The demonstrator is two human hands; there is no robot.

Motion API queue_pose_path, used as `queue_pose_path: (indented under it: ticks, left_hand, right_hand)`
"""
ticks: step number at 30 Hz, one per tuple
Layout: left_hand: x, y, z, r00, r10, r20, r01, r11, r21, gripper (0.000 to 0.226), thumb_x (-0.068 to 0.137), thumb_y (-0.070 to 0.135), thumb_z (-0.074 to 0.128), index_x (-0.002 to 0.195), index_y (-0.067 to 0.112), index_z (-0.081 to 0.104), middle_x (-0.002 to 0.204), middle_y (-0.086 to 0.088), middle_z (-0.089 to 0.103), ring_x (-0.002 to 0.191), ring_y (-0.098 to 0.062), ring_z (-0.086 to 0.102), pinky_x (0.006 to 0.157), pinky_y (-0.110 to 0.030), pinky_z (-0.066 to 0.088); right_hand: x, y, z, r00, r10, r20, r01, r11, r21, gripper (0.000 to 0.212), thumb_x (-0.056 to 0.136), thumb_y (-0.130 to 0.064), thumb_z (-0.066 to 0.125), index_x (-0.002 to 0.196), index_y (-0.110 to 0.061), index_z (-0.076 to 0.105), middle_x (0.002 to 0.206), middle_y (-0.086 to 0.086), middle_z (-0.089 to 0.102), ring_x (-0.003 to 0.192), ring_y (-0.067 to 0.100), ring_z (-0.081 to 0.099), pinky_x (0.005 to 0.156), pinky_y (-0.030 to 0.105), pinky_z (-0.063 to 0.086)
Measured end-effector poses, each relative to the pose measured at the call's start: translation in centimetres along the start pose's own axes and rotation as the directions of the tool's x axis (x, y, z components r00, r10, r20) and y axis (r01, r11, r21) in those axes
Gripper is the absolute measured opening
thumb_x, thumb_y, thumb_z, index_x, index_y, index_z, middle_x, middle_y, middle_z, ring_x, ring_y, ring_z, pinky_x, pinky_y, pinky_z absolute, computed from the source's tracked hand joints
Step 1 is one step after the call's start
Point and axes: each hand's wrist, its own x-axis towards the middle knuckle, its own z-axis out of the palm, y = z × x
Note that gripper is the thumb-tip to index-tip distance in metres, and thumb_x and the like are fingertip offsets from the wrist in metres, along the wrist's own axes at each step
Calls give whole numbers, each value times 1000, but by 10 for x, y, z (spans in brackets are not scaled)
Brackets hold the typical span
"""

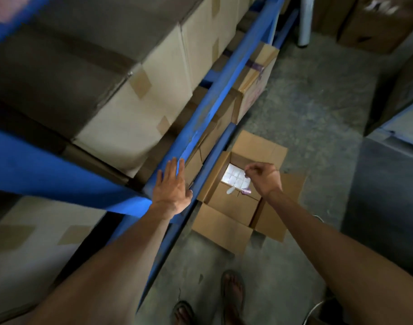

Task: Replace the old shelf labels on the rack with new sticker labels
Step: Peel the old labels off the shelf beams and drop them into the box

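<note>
My left hand (171, 184) lies flat with straight fingers on the front edge of the blue rack beam (215, 95). My right hand (264, 177) hovers over an open cardboard box (224, 225) on the floor, its fingers curled and its thumb and forefinger pinching something small that I cannot make out. Inside the box sits a white sheet of sticker labels (236, 177), with a small white scrap (231, 190) and a purple bit (246, 191) beside it. No old label shows on the beam.
Sealed cardboard cartons (135, 106) fill the rack shelf above the beam, and more sit on the level below (254, 80). The concrete floor (306, 109) runs along the aisle. Cartons stand at the far right (374, 26). My sandalled feet (231, 294) are at the bottom.
</note>
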Motion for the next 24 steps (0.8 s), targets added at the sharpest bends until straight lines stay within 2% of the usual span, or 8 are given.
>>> queue_pose_path:
  ticks: [2, 3, 6, 9, 12, 15, 21, 24]
  left_hand:
    - [-19, 8, -15, 997, 32, -76, -34, 999, -25, 88, 96, 43, 50, 157, 16, -8, 167, -11, -4, 155, -25, -2, 125, -46, 8]
    - [-29, 11, -26, 993, 53, -107, -57, 998, -35, 85, 97, 42, 48, 157, 17, -5, 167, -11, -1, 155, -26, 0, 125, -46, 10]
    - [-55, 18, -62, 977, 91, -194, -100, 994, -40, 76, 99, 41, 46, 158, 19, 3, 167, -9, 6, 155, -25, 5, 125, -44, 13]
    - [-86, 23, -111, 936, 106, -334, -128, 991, -43, 67, 98, 38, 45, 157, 19, 17, 164, -10, 20, 152, -25, 19, 122, -40, 22]
    - [-125, 23, -167, 826, 118, -550, -170, 984, -44, 56, 93, 31, 51, 146, 15, 44, 148, -10, 47, 137, -28, 44, 111, -41, 38]
    - [-152, 22, -200, 709, 119, -695, -184, 983, -19, 46, 84, 25, 57, 129, 17, 60, 131, -5, 60, 121, -28, 55, 99, -42, 45]
    - [-201, -4, -270, 368, 106, -924, -118, 991, 67, 47, 74, 19, 57, 122, 22, 59, 131, -3, 58, 129, -28, 48, 107, -44, 33]
    - [-213, -23, -290, 328, 157, -931, -4, 986, 165, 57, 77, 15, 59, 133, 18, 51, 140, -8, 53, 142, -32, 37, 122, -52, 15]
  right_hand:
    - [-15, -22, -13, 998, -56, -17, 56, 998, 5, 13, 88, -22, 64, 78, -24, 73, 78, 4, 74, 67, 15, 66, 46, 14, 48]
    - [-24, -34, -19, 997, -82, -14, 82, 997, 11, 13, 89, -24, 64, 80, -25, 73, 78, 2, 74, 68, 14, 66, 46, 17, 50]
    - [-48, -69, -29, 983, -182, -4, 182, 982, 43, 13, 90, -28, 64, 92, -20, 75, 81, -2, 74, 78, 10, 69, 69, 21, 55]
    - [-74, -111, -36, 953, -299, -50, 303, 949, 88, 13, 90, -33, 66, 94, -25, 74, 82, -8, 74, 78, -2, 68, 70, 12, 52]
    - [-102, -166, -44, 891, -443, -99, 454, 875, 170, 6, 91, -31, 66, 94, -29, 71, 80, -11, 71, 75, -10, 64, 66, 4, 45]
    - [-124, -207, -47, 845, -527, -89, 529, 802, 277, 7, 93, -28, 65, 99, -31, 69, 80, -6, 73, 76, -2, 68, 68, 11, 50]
    - [-159, -290, -47, 743, -669, -26, 624, 678, 389, 17, 92, -21, 67, 107, -28, 69, 84, 4, 74, 80, 15, 70, 77, 31, 58]
    - [-163, -317, -38, 724, -689, -31, 650, 666, 366, 23, 91, -20, 68, 114, -22, 69, 89, 0, 72, 85, 9, 68, 79, 26, 54]
